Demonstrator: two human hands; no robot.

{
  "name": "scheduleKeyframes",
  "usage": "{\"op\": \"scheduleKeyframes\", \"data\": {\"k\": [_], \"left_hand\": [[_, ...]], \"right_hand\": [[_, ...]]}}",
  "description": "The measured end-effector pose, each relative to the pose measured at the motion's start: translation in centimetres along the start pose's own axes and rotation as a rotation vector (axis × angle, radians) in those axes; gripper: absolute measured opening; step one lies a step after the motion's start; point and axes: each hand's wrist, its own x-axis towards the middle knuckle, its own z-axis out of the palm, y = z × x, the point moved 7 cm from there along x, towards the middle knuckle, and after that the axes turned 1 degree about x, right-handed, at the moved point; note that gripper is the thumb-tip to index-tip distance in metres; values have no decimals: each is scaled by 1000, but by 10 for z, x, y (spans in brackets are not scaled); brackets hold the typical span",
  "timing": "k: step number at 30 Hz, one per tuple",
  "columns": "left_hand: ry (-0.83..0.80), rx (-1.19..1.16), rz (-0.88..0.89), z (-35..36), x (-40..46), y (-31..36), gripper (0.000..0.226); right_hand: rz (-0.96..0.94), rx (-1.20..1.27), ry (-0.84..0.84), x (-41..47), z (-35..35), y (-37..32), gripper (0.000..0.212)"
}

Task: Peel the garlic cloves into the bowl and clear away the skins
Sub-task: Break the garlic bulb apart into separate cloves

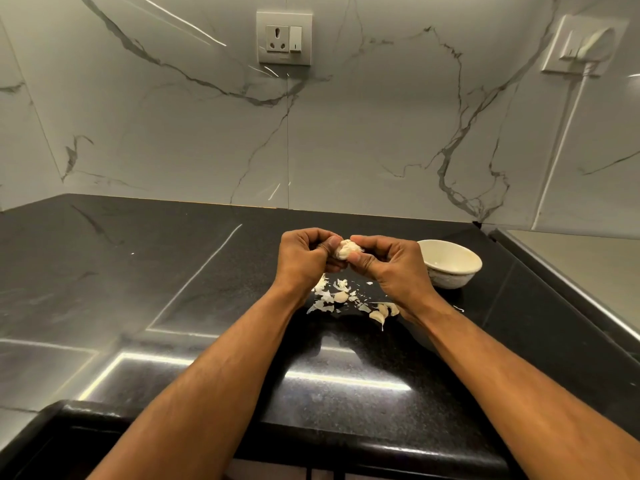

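Observation:
Both my hands are raised over the black counter and pinch the same piece of garlic point(345, 250), white with papery skin on it. My left hand point(309, 258) holds it from the left with thumb and curled fingers. My right hand point(388, 263) holds it from the right. Below the hands, torn garlic skins point(329, 298) and a few loose cloves point(378, 315) lie scattered on the counter. A cream bowl point(450, 263) stands to the right of my right hand; I cannot see anything inside it.
The black stone counter point(173, 289) runs back to a marble wall with a socket point(284, 38). A second plugged-in socket point(585, 46) with a white cable is at the upper right. The counter's front edge is near me, and a raised ledge runs along the right.

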Motion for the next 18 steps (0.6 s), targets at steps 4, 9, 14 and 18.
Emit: {"op": "scheduleKeyframes", "data": {"k": [4,9,14,18], "left_hand": [[-38,-70,-60,1,0,-5,9],[-78,-129,-160,0,2,-12,13],[-105,-169,-215,3,2,-15,14],[-111,-182,-239,4,0,-16,15]], "right_hand": [[15,40,-5,1,-1,4,26],[52,81,31,3,-3,10,29],[66,69,68,5,-7,13,29],[65,36,61,5,-7,13,31]]}}
